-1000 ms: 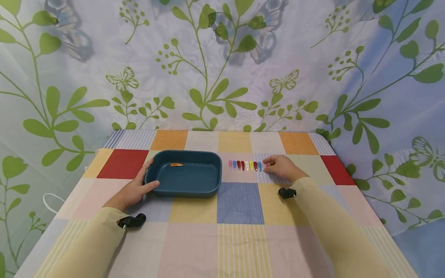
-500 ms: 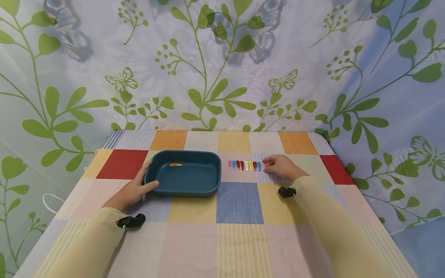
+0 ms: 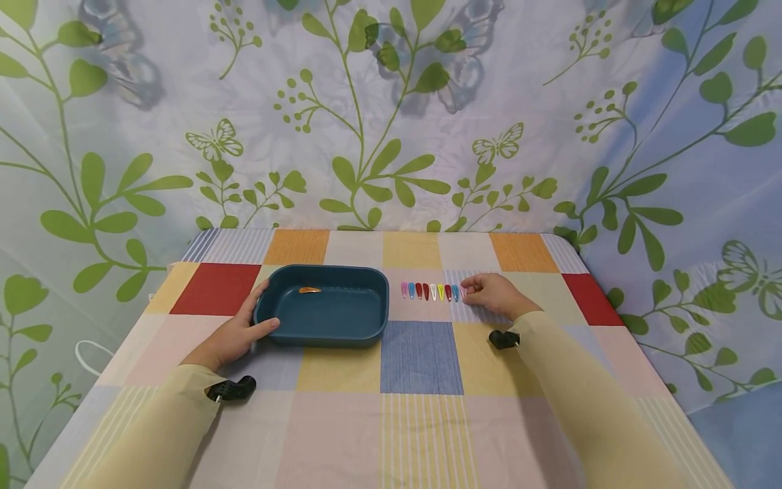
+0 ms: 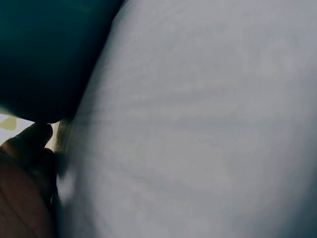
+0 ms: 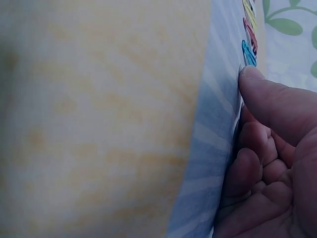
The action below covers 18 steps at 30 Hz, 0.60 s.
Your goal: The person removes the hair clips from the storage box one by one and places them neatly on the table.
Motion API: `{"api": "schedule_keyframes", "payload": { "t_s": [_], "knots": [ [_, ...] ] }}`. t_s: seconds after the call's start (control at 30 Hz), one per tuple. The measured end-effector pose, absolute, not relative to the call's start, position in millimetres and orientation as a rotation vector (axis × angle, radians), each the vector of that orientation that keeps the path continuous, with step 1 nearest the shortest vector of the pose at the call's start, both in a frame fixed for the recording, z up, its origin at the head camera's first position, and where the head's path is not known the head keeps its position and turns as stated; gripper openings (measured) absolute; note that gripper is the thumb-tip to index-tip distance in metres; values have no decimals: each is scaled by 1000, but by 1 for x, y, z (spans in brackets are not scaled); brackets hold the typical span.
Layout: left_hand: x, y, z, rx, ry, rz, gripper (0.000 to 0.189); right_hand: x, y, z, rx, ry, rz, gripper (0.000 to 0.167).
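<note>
At the left end of a dark teal plastic basin (image 3: 324,324), my left hand (image 3: 229,336) holds the wall, thumb over the rim and fingers along the outside. One orange snap hair clip (image 3: 309,290) lies inside. To the right of the basin, several snap hair clips (image 3: 425,291) stand in a neat row, pink, blue, red, white and yellow. My right hand (image 3: 496,295) pinches a pink hair clip (image 3: 463,291) at the row's right end, beside a blue hair clip (image 5: 248,53). In the right wrist view my thumb and fingers hide the pinched clip.
A patchwork-patterned cloth (image 3: 421,356) covers the table. Behind it hangs a curtain (image 3: 391,122) with green leaves and butterflies. Black wrist devices (image 3: 232,389) sit at both sleeves. A white cable (image 3: 91,356) loops beside the table's left edge.
</note>
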<state>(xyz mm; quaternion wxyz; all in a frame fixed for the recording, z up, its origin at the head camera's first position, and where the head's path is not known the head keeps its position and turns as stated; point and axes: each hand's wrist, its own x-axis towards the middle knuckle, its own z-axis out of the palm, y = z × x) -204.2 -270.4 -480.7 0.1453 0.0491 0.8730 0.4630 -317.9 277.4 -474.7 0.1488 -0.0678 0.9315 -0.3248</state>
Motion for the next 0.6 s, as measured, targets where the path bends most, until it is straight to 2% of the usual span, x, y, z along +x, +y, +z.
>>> {"api": "schedule_keyframes", "payload": {
  "t_s": [0.6],
  "knots": [
    [-205,-271,-484,130,2513,1331,99,-317,277,-475,-194,2682,-913,42]
  ]
}}
